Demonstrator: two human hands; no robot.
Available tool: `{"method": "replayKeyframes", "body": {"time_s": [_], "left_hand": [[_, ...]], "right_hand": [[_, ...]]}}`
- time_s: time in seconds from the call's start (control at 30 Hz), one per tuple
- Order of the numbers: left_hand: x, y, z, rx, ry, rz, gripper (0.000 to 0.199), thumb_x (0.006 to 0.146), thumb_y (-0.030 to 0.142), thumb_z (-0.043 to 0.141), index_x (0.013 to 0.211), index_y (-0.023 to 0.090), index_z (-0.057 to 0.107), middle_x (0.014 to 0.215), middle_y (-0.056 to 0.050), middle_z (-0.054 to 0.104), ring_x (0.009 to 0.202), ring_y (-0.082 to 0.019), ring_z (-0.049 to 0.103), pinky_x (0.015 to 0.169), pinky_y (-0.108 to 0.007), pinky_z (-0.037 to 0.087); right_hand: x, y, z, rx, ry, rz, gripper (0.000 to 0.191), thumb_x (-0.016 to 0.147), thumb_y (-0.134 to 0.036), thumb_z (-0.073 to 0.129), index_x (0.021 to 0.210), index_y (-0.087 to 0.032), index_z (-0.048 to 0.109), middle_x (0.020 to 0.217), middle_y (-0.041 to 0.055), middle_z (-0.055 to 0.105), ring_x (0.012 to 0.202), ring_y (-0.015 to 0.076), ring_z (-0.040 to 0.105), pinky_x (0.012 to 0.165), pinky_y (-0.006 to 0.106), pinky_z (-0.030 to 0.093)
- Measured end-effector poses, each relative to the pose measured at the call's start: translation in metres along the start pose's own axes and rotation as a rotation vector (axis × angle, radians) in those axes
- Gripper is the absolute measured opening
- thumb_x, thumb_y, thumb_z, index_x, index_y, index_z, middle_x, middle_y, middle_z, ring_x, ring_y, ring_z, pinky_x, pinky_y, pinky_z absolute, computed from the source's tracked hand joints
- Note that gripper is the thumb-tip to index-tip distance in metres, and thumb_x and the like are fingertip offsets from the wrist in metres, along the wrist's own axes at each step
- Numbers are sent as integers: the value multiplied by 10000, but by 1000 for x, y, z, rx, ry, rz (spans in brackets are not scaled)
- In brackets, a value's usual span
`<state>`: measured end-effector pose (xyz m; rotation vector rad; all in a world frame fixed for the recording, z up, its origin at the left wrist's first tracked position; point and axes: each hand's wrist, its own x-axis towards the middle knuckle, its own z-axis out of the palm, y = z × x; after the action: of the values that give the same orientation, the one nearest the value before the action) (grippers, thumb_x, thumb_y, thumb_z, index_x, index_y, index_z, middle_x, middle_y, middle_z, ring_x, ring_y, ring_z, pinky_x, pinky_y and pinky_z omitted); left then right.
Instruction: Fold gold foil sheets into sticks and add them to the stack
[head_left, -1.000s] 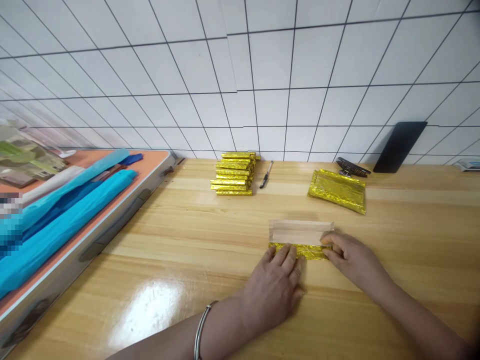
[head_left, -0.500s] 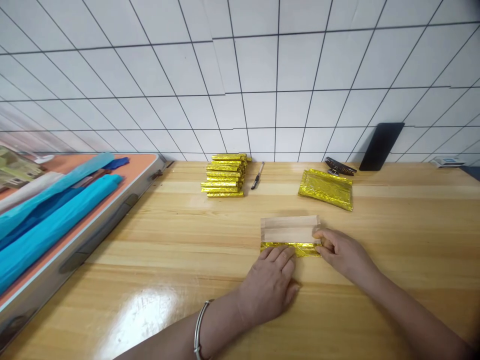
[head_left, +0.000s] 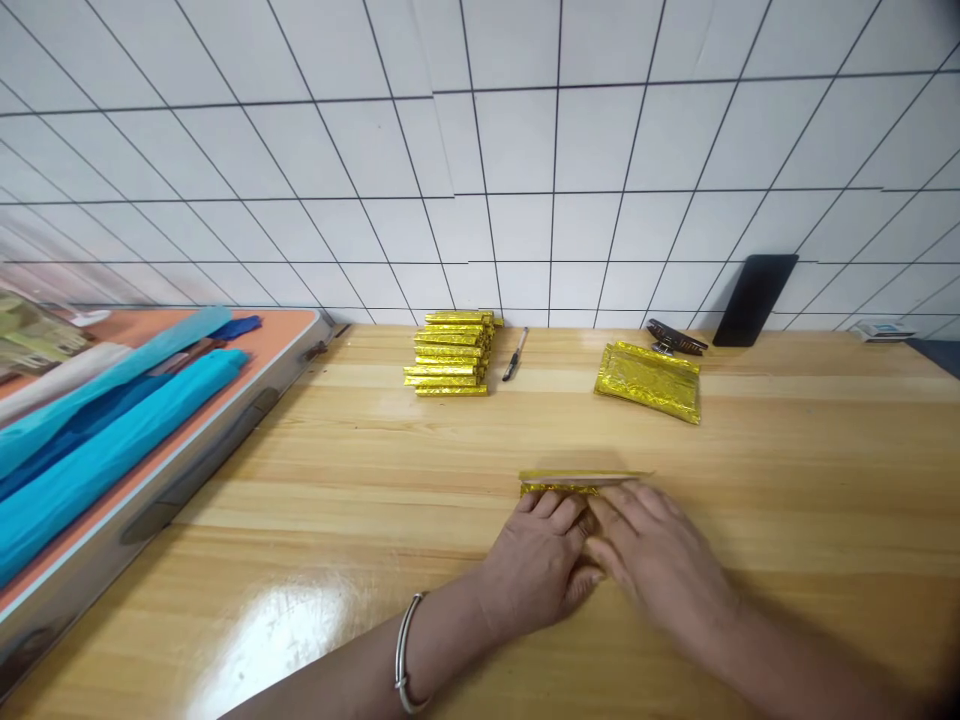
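A sheet of gold foil paper (head_left: 551, 474) lies on the wooden table in front of me, folded into a narrow strip with its far flap tilted up. My left hand (head_left: 534, 560) presses on the strip's near side, fingers close together and bent, holding it down. A silver bangle (head_left: 405, 655) circles that wrist. Over the right part of the paper lies my right hand (head_left: 652, 550), somewhat blurred, its fingers stretched out and touching my left fingers. Both hands hide most of the near fold.
Rolled gold strips (head_left: 450, 355) are stacked by the wall beside a pen (head_left: 515, 354). Flat gold sheets (head_left: 649, 382) lie at back right, near a hair clip (head_left: 675, 338) and a black phone-like slab (head_left: 754, 300). Blue rolls (head_left: 150, 425) rest on an orange-topped board (head_left: 289, 325) at left.
My right hand has let go of the paper's right edge and moved left over it. The pale inner face has folded down to a thin strip. My left hand stays nearly in place.
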<state>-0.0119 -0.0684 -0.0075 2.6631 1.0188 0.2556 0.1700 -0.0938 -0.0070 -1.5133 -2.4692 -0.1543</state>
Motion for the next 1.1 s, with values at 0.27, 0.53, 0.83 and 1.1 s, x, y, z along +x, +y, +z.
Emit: {"method": "replayKeyframes", "body": {"time_s": [0.27, 0.53, 0.83, 1.1], "left_hand": [[-6, -4, 7, -71, -13, 35, 567, 826, 449, 497, 1321, 198, 385, 1333, -90, 431, 1191, -266, 414, 1009, -404, 322], [-29, -31, -10, -52, -86, 146, 502, 881, 460, 415, 1288, 166, 428, 1289, -90, 510, 1265, -245, 373, 1091, -404, 222], [-28, -34, -10, 41, 6, 66, 615, 853, 532, 433, 1377, 230, 324, 1332, -94, 455, 1205, -265, 397, 990, -435, 306], [-33, -45, -12, 48, -24, 95, 522, 891, 467, 407, 1359, 243, 350, 1314, -58, 477, 1193, -244, 404, 1011, -422, 272]], "right_hand": [[-34, -11, 39, -6, -90, -35, 719, 814, -548, 492, 1324, -48, 414, 1307, 207, 487, 1182, 317, 461, 985, 463, 359], [-38, 8, 20, 38, -208, -26, 564, 834, -466, 500, 1275, -114, 505, 1272, 141, 542, 1193, 294, 456, 1014, 459, 342], [-11, 5, 2, -11, -159, -23, 515, 834, -459, 522, 1287, -217, 491, 1215, 98, 577, 1121, 277, 477, 956, 470, 361], [-25, 20, 1, -65, -153, -7, 464, 820, -397, 564, 1255, -240, 529, 1162, 102, 598, 1125, 310, 453, 927, 485, 365]]}}
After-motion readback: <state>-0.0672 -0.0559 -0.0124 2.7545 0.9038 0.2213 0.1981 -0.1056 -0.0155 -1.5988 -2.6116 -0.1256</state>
